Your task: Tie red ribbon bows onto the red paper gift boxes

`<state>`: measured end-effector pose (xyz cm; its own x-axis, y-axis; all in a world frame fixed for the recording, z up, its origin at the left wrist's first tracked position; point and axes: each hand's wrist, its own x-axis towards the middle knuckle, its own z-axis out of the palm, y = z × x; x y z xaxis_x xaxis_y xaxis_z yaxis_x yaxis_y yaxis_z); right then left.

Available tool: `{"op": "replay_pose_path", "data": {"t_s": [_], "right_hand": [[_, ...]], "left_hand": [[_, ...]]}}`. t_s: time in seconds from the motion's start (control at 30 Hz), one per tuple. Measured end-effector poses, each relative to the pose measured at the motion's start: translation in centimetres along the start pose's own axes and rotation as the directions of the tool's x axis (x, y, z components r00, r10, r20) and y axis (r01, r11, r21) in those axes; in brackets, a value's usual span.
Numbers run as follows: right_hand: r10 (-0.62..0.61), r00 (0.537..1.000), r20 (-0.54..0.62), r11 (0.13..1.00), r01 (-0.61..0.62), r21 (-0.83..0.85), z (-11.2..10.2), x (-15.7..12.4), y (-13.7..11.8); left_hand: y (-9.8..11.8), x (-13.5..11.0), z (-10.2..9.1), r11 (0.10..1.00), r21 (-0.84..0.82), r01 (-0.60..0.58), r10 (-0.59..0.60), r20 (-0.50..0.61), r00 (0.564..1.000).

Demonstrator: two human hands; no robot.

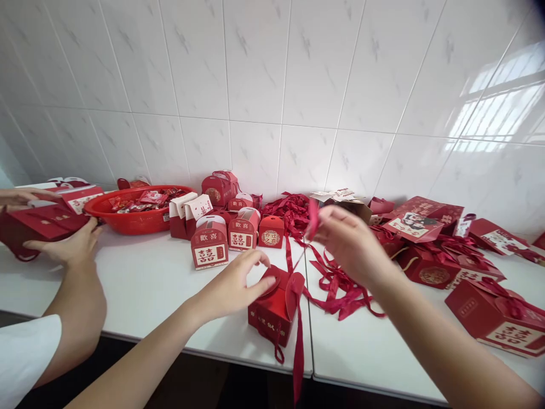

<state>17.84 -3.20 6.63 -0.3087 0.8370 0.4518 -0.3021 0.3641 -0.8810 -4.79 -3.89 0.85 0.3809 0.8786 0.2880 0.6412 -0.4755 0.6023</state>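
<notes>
My left hand [238, 281] rests on top of a small red gift box [275, 309] near the table's front edge, its fingers curled and pinching the box's flaps. A red ribbon [298, 335] runs under the box and hangs over the edge. My right hand [347, 238] is raised above the table with its fingers pinched on the upper end of a red ribbon [313, 218].
Another person's hands [68, 244] at the left hold a large red box [38, 224]. A red basin of sweets [136, 210], several small finished boxes [230, 230], a ribbon pile [340, 287] and flat red boxes [494, 312] lie on the white table [149, 284].
</notes>
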Motion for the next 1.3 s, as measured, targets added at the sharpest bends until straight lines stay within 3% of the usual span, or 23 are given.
{"op": "replay_pose_path", "data": {"t_s": [0.1,0.2,0.27,0.33,0.4,0.47,0.6,0.87,1.03,1.13,1.2,1.3], "right_hand": [[-0.166,0.981,-0.099,0.984,0.171,0.050,-0.5,-0.8,-4.6],[-0.191,0.977,-0.091,0.981,0.194,0.016,-0.4,-1.2,-5.5],[-0.100,0.994,-0.040,0.993,0.097,-0.067,0.1,-1.0,-3.6],[0.089,0.996,0.025,0.976,-0.082,-0.199,0.8,-0.5,-0.5],[0.327,0.943,0.064,0.898,-0.289,-0.333,1.4,-0.1,2.9],[0.459,0.886,0.065,0.821,-0.396,-0.412,1.8,0.3,5.8],[0.549,0.831,0.088,0.791,-0.482,-0.378,1.9,0.8,8.7],[0.630,0.767,0.120,0.744,-0.552,-0.377,1.9,0.9,8.3],[0.601,0.783,0.157,0.772,-0.519,-0.367,2.1,1.3,8.4],[0.581,0.800,0.151,0.780,-0.494,-0.384,2.4,1.4,8.5],[0.551,0.826,0.115,0.785,-0.466,-0.409,2.3,1.3,8.3],[0.372,0.928,-0.023,0.765,-0.320,-0.559,1.0,0.5,7.4]], "left_hand": [[-1.0,-1.1,0.6,0.999,0.049,-0.002,-0.001,0.050,0.999],[-2.1,-1.8,1.7,0.994,-0.101,0.051,-0.060,-0.088,0.994],[-2.5,-1.9,2.4,0.945,-0.312,0.095,-0.151,-0.163,0.975],[-2.6,-1.9,2.7,0.842,-0.521,0.138,-0.255,-0.159,0.954],[-2.5,-2.0,2.9,0.733,-0.655,0.183,-0.334,-0.112,0.936],[-2.2,-2.1,3.0,0.668,-0.715,0.208,-0.381,-0.088,0.921],[-1.8,-2.3,3.2,0.641,-0.738,0.213,-0.393,-0.076,0.916],[-1.2,-2.7,3.5,0.672,-0.713,0.200,-0.370,-0.089,0.925],[-0.9,-1.7,3.3,0.701,-0.667,0.252,-0.358,-0.024,0.933],[-0.8,-0.3,3.2,0.699,-0.658,0.280,-0.346,0.031,0.938],[-1.4,0.6,2.9,0.742,-0.616,0.263,-0.307,0.037,0.951],[-3.6,0.6,1.9,0.929,-0.223,0.295,-0.298,0.025,0.954]]}}
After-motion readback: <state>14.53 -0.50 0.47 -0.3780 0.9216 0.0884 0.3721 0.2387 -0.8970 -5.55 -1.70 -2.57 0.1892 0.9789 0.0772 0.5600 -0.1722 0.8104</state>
